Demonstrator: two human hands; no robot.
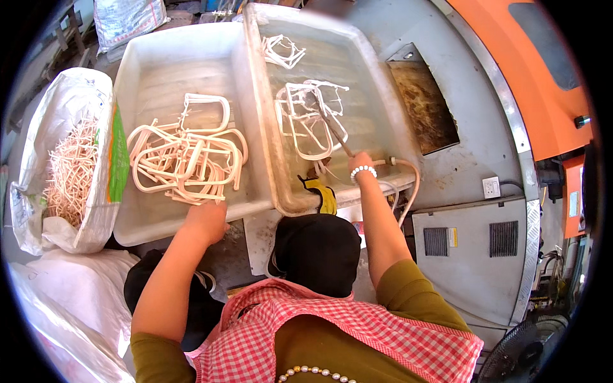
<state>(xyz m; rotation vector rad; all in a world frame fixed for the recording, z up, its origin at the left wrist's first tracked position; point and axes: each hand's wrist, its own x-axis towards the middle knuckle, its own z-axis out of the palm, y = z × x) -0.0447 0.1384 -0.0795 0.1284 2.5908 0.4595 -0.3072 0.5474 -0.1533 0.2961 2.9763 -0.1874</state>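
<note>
My right hand (362, 165), with a white bead bracelet at the wrist, is closed round a long, thin, dark stick-like tool (337, 133). The tool slants down into the right tub (263, 127), and its far end is among looped white plastic frames (299, 127) lying in water. My left hand (205, 222) is at the near rim of the left tub (138, 217). Its fingers are curled, right beside a heap of cream plastic frames (191, 163); what they grip, if anything, is hidden.
An open white sack (38, 150) full of small cream plastic pieces (73, 169) stands left of the tubs. A hose (415, 172) curves over the right tub's near corner, close to a black-and-yellow object (325, 195). Grey and orange machinery (511, 70) lines the right side; a fan (527, 348) stands below.
</note>
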